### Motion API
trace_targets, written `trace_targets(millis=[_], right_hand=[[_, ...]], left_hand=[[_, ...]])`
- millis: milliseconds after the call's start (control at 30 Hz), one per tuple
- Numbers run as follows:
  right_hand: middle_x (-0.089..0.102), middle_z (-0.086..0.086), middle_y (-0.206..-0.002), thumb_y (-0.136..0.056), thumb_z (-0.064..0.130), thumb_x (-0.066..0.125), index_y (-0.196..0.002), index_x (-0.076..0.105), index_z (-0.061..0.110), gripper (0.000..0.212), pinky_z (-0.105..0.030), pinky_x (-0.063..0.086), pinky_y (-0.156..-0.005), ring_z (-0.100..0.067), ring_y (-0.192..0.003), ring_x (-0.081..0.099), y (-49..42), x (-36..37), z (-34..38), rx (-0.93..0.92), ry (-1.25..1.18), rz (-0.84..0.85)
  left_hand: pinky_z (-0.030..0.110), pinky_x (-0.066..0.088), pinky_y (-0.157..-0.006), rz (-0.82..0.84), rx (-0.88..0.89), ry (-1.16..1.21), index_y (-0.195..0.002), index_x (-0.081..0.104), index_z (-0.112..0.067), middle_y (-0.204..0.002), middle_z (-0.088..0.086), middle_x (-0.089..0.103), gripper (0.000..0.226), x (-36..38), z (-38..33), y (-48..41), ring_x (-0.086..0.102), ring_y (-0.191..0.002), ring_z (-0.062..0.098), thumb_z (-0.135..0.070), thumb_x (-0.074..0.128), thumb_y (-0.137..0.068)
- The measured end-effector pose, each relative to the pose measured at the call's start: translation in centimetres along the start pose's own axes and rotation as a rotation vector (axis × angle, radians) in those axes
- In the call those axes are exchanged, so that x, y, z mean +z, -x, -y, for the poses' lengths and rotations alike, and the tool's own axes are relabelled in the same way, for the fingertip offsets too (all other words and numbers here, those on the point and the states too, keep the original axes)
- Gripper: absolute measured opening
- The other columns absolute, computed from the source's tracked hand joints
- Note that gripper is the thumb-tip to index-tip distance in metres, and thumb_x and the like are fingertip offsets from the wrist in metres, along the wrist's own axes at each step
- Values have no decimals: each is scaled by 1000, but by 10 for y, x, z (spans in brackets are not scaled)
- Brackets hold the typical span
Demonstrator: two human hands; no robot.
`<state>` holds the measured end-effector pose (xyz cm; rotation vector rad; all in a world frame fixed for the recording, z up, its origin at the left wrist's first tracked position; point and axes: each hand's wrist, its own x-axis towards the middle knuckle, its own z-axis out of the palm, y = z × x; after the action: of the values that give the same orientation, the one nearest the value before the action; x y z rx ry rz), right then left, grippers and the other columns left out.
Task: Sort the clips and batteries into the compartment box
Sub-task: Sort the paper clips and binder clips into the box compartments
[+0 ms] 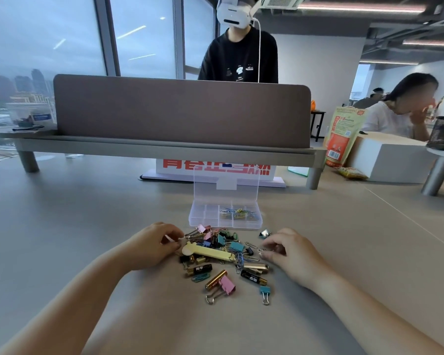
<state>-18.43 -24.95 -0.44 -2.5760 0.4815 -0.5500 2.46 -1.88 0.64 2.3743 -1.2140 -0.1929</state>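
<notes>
Both my forearms come in low over the desk [62, 226]. Nearest me, between the wrists, a pink binder clip [227, 285] touches a gold battery [215, 279]; a teal binder clip [265, 290] lies just right of them. A bit further, two black batteries [200, 269] [253, 276] lie between my hands.

My left hand [151, 245] sits at the left edge of the clip pile [219, 240], fingers curled, tips pinching at a wire handle of a clip there; can't tell if it's actually gripped. My right hand [289, 254] rests at the right edge, fingers bent down, tips on a silver paper clip [263, 250]; firm hold or not, can't tell. A long yellow clip [208, 251] lies across the pile between the hands.

Past my fingertips, slightly right of centre, the clear compartment box [224, 217] stands open, lid upright. Coloured paper clips [237, 212] fill a right-hand compartment; left ones look bare.

Beyond that, a desk divider [180, 111], a person in a headset behind it.
</notes>
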Motion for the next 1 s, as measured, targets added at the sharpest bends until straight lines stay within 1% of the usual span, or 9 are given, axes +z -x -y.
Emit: trace_targets(millis=[167, 300, 400, 567, 633, 700, 833, 933, 1000], right_hand=[[56, 3, -94, -88, 19, 63, -96, 72, 17, 12, -25, 41, -81, -17, -92, 56, 0, 1, 12, 5, 62, 21], [61, 0, -103, -90, 21, 58, -98, 70, 18, 15, -26, 39, -80, -20, -97, 56, -2, -3, 21, 23, 182, 50], [61, -5, -106, -93, 19, 50, -101, 68, 16, 20, -29, 41, -77, -26, -97, 57, -5, -4, 26, -6, 383, 119], [60, -11, -97, -83, -3, 48, -91, 63, 7, 20, -33, 43, -67, -33, -90, 59, -9, -3, 36, -13, 598, 197], [52, -9, -83, -81, -8, 45, -84, 57, 7, 19, -32, 38, -65, -33, -84, 57, -8, -6, 43, -7, 622, 235], [50, -9, -81, -81, -10, 44, -77, 49, 10, 21, -33, 37, -65, -34, -83, 55, -7, -7, 49, -5, 636, 257], [59, -16, -105, -82, -12, 43, -99, 55, 5, 27, -33, 38, -69, -35, -97, 58, -6, -6, 54, 13, 641, 265], [55, -14, -97, -84, -9, 43, -103, 52, 3, 24, -31, 36, -68, -30, -86, 51, -7, -6, 48, 69, 556, 301], [57, -14, -101, -85, -6, 44, -104, 52, 3, 23, -29, 36, -67, -28, -84, 48, -8, -6, 44, 123, 498, 316]], left_hand=[[15, 42, -78, -1, 8, -22, -95, 60, -36, -100, -12, 56, 10, 2, -5, 2, 56, -89, 2, -29, 60, -89], [15, 40, -74, -18, -12, -27, -93, 60, -36, -101, -10, 58, 7, 2, -8, 2, 56, -89, 4, -30, 57, -91], [13, 39, -70, -16, -18, -22, -93, 59, -36, -98, -11, 58, 7, 2, -9, 5, 56, -87, 3, -29, 57, -91], [8, 36, -66, 7, -50, -5, -101, 63, -29, -98, -12, 60, 12, -1, -9, 7, 55, -86, 3, -26, 54, -93], [12, 37, -70, 5, -88, 38, -102, 63, -27, -98, -11, 62, 13, -4, -8, 10, 56, -90, 6, -25, 54, -93], [15, 39, -73, 9, -101, 69, -97, 63, -28, -98, -11, 63, 9, -7, -7, 14, 57, -90, 6, -24, 56, -92], [16, 43, -73, 17, -82, 118, -95, 62, -28, -95, -9, 64, 7, -8, -5, 22, 59, -85, 5, -28, 63, -88], [18, 45, -76, 36, -81, 137, -100, 61, -31, -97, -9, 63, 18, -7, -5, 26, 60, -83, 4, -30, 67, -84], [18, 45, -76, 36, -82, 116, -102, 61, -33, -97, -11, 62, 20, -5, -7, 27, 59, -80, 4, -27, 68, -84]])
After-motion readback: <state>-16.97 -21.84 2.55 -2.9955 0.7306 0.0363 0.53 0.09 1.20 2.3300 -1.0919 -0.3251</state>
